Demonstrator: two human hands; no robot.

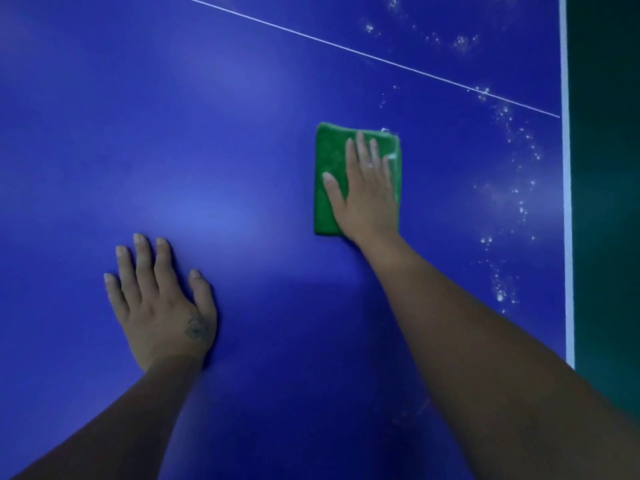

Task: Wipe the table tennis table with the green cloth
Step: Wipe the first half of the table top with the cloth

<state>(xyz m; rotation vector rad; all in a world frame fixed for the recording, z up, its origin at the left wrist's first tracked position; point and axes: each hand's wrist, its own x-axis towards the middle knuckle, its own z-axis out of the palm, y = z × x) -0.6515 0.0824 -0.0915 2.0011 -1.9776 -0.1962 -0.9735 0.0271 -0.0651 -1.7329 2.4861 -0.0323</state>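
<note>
Flatly, green cloth [329, 150] lies beneath straight right fingers [362, 147].

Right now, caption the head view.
Right hand presses green cloth on blue table tennis table; left hand rests flat; droplets near white edge.

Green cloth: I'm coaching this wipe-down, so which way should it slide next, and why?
Probably to the right, toward the white edge stripe. The right hand presses flat on the green cloth, and a trail of white droplets lies unwiped on the blue table between cloth and edge. The left hand rests flat on the table, likely bracing.
</note>
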